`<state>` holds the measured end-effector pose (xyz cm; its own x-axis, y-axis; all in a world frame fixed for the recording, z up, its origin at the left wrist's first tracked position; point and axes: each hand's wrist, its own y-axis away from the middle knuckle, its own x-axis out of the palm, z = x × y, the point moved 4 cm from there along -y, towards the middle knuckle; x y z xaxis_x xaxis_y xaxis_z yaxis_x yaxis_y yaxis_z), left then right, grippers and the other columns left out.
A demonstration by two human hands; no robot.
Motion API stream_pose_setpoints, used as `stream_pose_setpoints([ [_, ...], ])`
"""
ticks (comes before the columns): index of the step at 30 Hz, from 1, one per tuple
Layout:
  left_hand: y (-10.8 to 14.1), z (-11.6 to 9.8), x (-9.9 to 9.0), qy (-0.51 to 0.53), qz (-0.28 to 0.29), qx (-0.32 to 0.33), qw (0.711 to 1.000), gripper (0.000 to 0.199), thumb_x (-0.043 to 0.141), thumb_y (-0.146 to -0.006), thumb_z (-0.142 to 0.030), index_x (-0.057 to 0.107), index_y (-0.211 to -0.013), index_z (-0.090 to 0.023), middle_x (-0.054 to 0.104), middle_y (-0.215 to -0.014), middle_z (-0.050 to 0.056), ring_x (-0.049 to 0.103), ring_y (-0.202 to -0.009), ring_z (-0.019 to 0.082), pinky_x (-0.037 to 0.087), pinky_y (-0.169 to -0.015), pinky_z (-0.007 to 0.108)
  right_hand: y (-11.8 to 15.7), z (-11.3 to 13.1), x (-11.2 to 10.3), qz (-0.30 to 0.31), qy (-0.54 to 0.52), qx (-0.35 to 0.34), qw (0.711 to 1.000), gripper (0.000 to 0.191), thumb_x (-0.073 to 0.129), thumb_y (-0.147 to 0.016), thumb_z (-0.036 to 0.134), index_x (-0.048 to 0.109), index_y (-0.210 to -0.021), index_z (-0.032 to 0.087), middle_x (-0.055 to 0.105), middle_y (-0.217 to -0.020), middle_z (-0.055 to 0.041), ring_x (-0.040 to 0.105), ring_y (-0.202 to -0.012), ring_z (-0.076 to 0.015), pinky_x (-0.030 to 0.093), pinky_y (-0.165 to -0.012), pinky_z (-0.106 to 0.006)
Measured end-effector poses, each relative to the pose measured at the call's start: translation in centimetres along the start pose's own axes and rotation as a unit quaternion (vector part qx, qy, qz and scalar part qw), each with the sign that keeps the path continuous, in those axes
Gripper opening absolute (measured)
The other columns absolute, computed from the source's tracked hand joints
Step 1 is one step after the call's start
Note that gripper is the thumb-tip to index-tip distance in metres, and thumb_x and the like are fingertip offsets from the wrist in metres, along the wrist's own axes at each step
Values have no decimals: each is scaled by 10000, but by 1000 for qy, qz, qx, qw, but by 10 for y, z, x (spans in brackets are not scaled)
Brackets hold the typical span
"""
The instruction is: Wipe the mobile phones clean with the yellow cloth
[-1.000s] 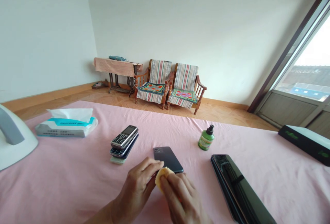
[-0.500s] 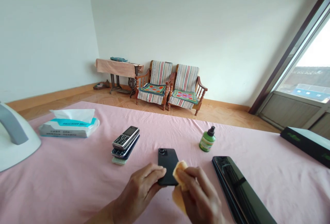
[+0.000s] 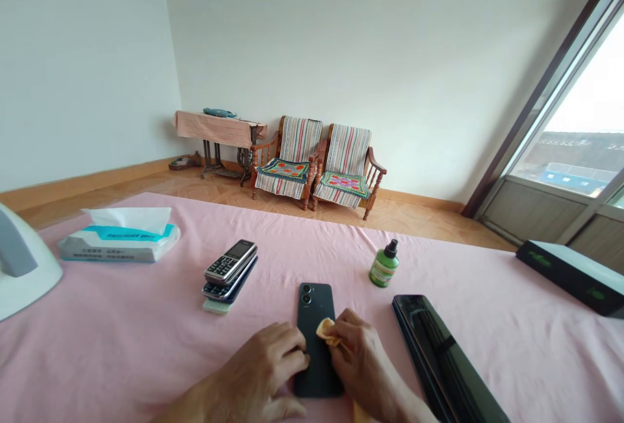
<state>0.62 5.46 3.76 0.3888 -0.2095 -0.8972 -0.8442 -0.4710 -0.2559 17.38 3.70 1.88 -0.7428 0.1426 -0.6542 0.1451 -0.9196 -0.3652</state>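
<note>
Left hand [image 3: 270, 366], thumb spread from bent fingers, rests on the left edge of a dark phone [image 3: 319, 372], likely to steady it, camera side up on the pink-covered tabletop [image 3: 146, 332]; the right hand [image 3: 361, 353] pinches a yellow cloth [image 3: 325, 331] at its back, 1 green bottle [image 3: 384, 266] standing farther right, seemingly out of the way

No lettering is legible: it blurs on the smartphone [image 3: 311, 319] at the grip, the tissue pack [image 3: 117, 241] leftward, the spray bottle [image 3: 384, 268] and box [image 3: 568, 275] rightward.
</note>
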Motion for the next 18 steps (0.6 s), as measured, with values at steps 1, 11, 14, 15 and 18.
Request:
stream_pose_setpoints([
  [1,-1,0,-1,13,0,-16,1000,403,828,-681,-351,644,-1012,-215,617,-1043,33,578,-930,231,490,-837,327,1,1,2,6,1,-1,1000,261,498,-737,-44,627,-733,182,551,-777,-8,582,-693,-120,442,-598,-196],
  [11,-1,1,12,44,-30,-139,989,475,871,-600,-206,654,-1023,-208,576,-1239,72,515,-1144,310,438,-974,455,-51,-18,21,-65,171,-50,982,221,485,-841,25,603,-741,182,560,-801,-32,550,-757,-151,455,-691,-232],
  [14,2,2,13,46,-18,-144,988,504,872,-598,-212,651,-1051,-203,573,-1257,83,517,-1158,310,433,-993,455,-66,-18,21,-74,175,-56,980,245,465,-858,24,624,-761,184,567,-808,-38,553,-774,-157,456,-707,-237],
  [15,2,3,14,46,-15,-146,988,503,867,-606,-210,649,-1060,-202,571,-1260,86,517,-1162,308,430,-1000,452,-65,-16,21,-77,176,-58,980,247,464,-860,27,628,-768,187,568,-810,-39,553,-778,-160,458,-706,-237],
  [18,1,4,14,45,-5,-155,987,509,859,-612,-197,644,-1074,-202,559,-1278,94,510,-1180,306,422,-1015,447,-46,-6,25,-75,171,-64,980,227,483,-852,31,627,-790,195,568,-810,-34,556,-772,-162,463,-692,-233],
])
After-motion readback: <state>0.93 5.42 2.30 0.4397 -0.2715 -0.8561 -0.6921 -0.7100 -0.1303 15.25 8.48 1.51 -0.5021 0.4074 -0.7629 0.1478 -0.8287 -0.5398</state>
